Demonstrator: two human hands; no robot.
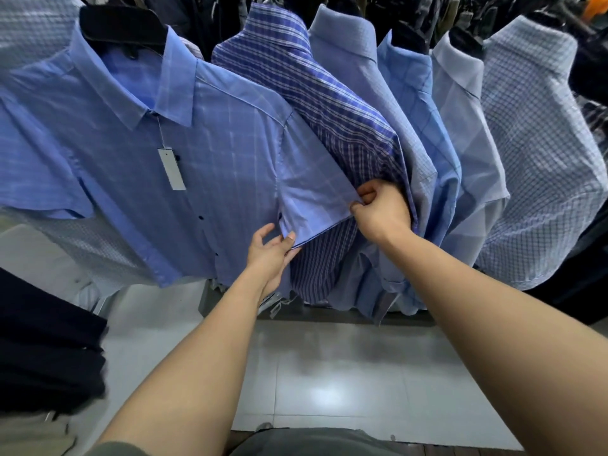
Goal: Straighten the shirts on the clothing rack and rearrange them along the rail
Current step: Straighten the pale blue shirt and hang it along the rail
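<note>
Right hand (381, 209) is curled up tight, thumb and fingers pinching the far corner of the short sleeve (312, 195), knuckles pushed into the plaid shirt (329, 100) hanging right behind it. Left hand (269, 251) has the other corner of the same hem, thumb on top and fingers tucked under. So both hands are on one edge. That hem runs on a slant between them, low on the left and higher on the right, and looks pulled fairly flat.

The sleeve goes up and left from the hands to the shoulder of the blue shirt (184, 153), which faces out at the front of the row on a dark hanger (121, 31) with a price tag (171, 169) dangling from the collar. My guess is the next tug goes down and away from that shoulder, along the sleeve. The left hand is closer to the shirt's body. More blue shirts (411, 103) are packed in to the right; can't see the rail itself.
</note>
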